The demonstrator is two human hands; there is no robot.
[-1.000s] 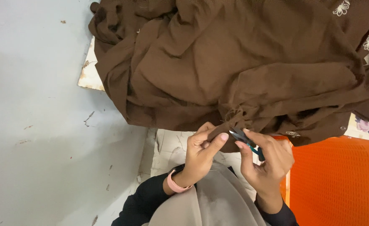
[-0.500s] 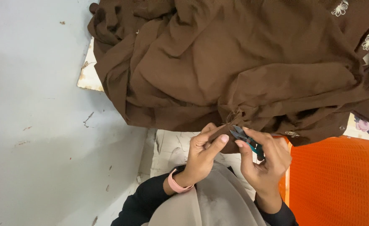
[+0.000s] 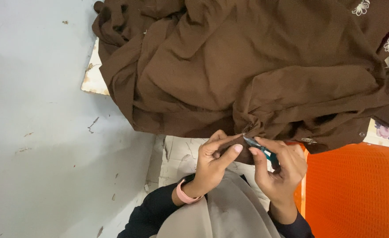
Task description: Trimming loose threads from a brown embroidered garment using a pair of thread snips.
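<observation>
The person is wearing black sleeves (image 3: 159, 207), a pink wristband (image 3: 183, 195) on the left wrist, and a grey headscarf (image 3: 221, 211).

A pale grey scuffed floor (image 3: 35, 132) fills the left, a worn white board (image 3: 90, 79) lies on it, and an orange mesh surface (image 3: 357, 194) sits at right.

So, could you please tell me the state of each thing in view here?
Brown fabric: crumpled, heaped on the table.
Left hand: pinching the fabric's edge.
Right hand: gripping a small teal thread snipper, tips at the fabric.
Orange basket: partly visible, beside the right hand.
</observation>
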